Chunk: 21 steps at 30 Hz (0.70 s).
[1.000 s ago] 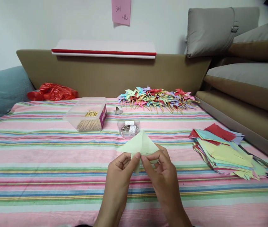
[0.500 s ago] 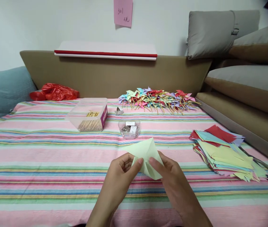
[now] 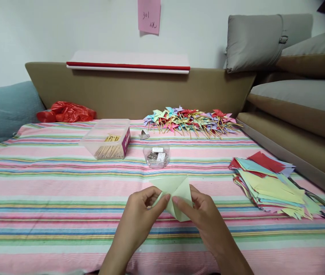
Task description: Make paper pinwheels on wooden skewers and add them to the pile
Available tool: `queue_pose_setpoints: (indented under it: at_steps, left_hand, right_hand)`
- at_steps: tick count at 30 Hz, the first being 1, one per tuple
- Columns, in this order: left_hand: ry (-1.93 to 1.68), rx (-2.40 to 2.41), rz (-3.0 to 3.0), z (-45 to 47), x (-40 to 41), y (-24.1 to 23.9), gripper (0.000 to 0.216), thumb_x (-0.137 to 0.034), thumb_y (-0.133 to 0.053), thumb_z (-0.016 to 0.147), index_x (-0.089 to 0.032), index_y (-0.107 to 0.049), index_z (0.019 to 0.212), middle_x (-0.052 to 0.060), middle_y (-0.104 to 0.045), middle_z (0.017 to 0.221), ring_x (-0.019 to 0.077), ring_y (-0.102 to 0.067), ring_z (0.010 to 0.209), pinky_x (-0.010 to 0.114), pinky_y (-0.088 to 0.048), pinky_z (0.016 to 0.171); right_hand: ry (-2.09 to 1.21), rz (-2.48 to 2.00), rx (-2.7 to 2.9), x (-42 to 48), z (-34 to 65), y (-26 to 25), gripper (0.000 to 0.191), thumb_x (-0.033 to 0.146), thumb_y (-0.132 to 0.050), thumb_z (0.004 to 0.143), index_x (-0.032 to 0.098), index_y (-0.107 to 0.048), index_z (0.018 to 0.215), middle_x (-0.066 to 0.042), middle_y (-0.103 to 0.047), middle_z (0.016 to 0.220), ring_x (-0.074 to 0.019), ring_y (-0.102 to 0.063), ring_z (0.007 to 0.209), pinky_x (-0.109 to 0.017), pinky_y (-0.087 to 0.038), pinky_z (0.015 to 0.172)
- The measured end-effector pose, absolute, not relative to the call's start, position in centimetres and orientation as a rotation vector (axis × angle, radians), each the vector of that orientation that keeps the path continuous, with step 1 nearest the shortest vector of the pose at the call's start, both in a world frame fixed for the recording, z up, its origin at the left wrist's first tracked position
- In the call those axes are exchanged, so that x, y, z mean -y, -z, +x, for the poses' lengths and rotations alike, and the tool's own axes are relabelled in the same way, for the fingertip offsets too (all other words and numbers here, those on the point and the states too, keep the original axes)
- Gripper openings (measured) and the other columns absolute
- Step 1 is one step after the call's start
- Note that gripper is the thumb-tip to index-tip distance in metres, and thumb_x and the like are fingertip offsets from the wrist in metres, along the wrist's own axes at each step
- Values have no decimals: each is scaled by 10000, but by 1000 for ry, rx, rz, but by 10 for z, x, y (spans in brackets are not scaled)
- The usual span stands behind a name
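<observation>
A pale green sheet of paper point(image 3: 176, 187) is held up off the cloth between both hands, with some of its corners bent in toward the middle. My left hand point(image 3: 148, 204) pinches its left side, thumb on top near the centre. From the right, my right hand point(image 3: 198, 206) grips the sheet, its thumb pressing close to the left thumb. Fingers behind the paper are partly hidden. Just beyond the paper stands a clear tub point(image 3: 156, 156) with small metal pieces and a white label.
A striped cloth point(image 3: 50, 191) covers the surface. Coloured paper sheets point(image 3: 268, 187) lie at right by scissors point(image 3: 323, 206). Finished paper pinwheels point(image 3: 191, 120) are heaped at the back. A plastic box point(image 3: 108, 139) holds wooden sticks; a red plastic bag point(image 3: 67, 112) lies behind. Cushions point(image 3: 300, 99) are stacked at right.
My right thumb has moved left toward the left thumb, and the paper's right part is folded further inward. Both hands have shifted slightly left and down.
</observation>
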<state>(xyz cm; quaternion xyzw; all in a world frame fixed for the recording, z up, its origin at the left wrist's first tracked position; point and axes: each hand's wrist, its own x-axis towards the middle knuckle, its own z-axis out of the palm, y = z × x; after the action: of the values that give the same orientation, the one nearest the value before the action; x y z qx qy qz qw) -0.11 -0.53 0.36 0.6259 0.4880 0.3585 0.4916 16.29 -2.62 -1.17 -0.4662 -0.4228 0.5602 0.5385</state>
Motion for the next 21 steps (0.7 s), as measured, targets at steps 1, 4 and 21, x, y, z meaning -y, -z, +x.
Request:
queue_pose_setpoints:
  at_steps: [1,4,21]
  left_hand:
    - [-865,-1195,1534,-2,5,-3,344,-483,-617,885,-183,-647,719,-11,-525,658,164,-462,649,267,-332,593]
    - [-836,-1231,1569,-4,6,-2,342,-479,-622,883,-184,-653,714,-12,-529,649,163,-465,645,267,-331,587]
    - [-1102,-902,983,22,11,-2,257,-352,-793,797,-186,-774,992,70,-796,953,247,-716,969,293,-541,845]
  right_hand:
    - [-1335,-1110,1011,26,162,13,240,404,-780,749,193,-809,858,-68,-665,1037,-229,-628,905,-276,-525,708]
    - [-1333,-1118,1008,25,160,15,244,397,-781,740,187,-807,862,-62,-663,1001,-216,-627,858,-266,-517,672]
    - [-1306,-819,457,23,133,23,325,376,-804,782,216,-774,1063,-58,-782,1023,-234,-686,963,-351,-529,845]
